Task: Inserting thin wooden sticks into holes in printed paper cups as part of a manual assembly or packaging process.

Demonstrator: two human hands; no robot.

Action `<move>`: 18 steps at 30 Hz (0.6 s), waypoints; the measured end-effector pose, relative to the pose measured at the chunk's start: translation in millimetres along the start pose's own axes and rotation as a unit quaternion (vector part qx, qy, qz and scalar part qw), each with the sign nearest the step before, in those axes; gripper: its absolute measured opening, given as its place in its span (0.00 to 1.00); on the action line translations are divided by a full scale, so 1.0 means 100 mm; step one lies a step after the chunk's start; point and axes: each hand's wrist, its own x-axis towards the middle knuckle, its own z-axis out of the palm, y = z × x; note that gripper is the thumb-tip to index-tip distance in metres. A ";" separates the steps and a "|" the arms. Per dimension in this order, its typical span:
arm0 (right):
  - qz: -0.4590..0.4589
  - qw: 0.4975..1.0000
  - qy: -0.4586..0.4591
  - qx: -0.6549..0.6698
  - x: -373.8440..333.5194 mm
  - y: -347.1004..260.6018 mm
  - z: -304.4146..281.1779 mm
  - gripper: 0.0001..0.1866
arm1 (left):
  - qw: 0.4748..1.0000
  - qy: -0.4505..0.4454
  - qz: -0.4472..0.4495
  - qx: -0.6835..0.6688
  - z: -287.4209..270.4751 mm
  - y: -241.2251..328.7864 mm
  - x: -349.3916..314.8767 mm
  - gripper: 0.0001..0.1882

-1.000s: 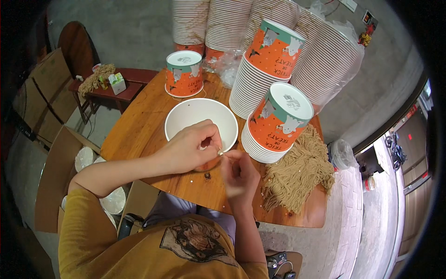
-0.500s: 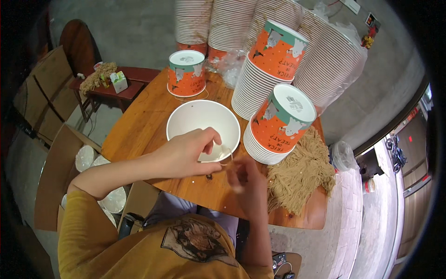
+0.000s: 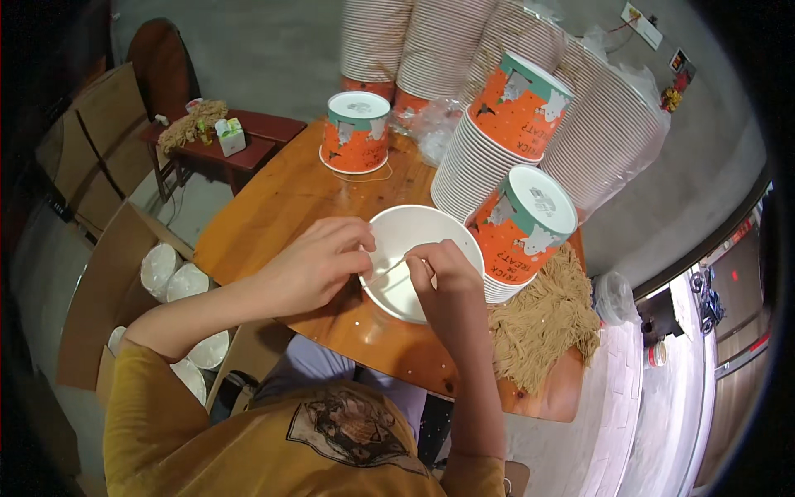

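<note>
A paper bucket [image 3: 409, 220] stands mouth up on the table before me, its white inside showing. My left hand [image 3: 327, 261] is at its left rim, with thumb and fingers closed around the edge. Over the bucket's mouth, my right hand [image 3: 447, 273] pinches a thin pale string [image 3: 387, 270] between thumb and forefinger. From those fingertips the string runs toward the rim by my left hand. Whether the left fingertips also grip its end is hidden.
Upside-down orange buckets in nested stacks [image 3: 530, 224] stand at the right, beside a tan string bundle [image 3: 542, 323]. A single bucket [image 3: 356, 137] sits farther back on the wooden table [image 3: 273, 195]. Taller stacks [image 3: 447, 50] line the wall. A carton [image 3: 108, 306] at the left holds white-topped buckets.
The bucket has shifted right and nearer in the picture. My left hand has moved from its front rim to its left rim, and my right hand has come up over its mouth with the string.
</note>
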 end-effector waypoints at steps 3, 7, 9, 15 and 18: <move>0.010 1.000 -0.005 -0.016 0.04 0.00 0.08 0.03 | 0.992 0.000 -0.059 -0.116 0.09 -0.05 -0.01 0.09; 0.036 0.999 -0.025 -0.027 0.06 -0.02 0.10 0.03 | 0.979 0.015 -0.168 -0.118 0.17 0.08 0.16 0.04; 0.049 0.998 -0.026 -0.010 0.06 -0.02 0.10 0.03 | 0.979 0.016 -0.176 -0.097 0.22 0.08 0.22 0.05; 0.046 0.998 -0.021 -0.031 0.05 -0.02 0.11 0.04 | 0.974 -0.002 -0.216 -0.067 0.35 0.08 0.26 0.06; 0.034 0.995 0.000 -0.093 0.07 -0.01 0.14 0.06 | 0.978 0.034 -0.202 -0.040 0.39 0.06 0.24 0.06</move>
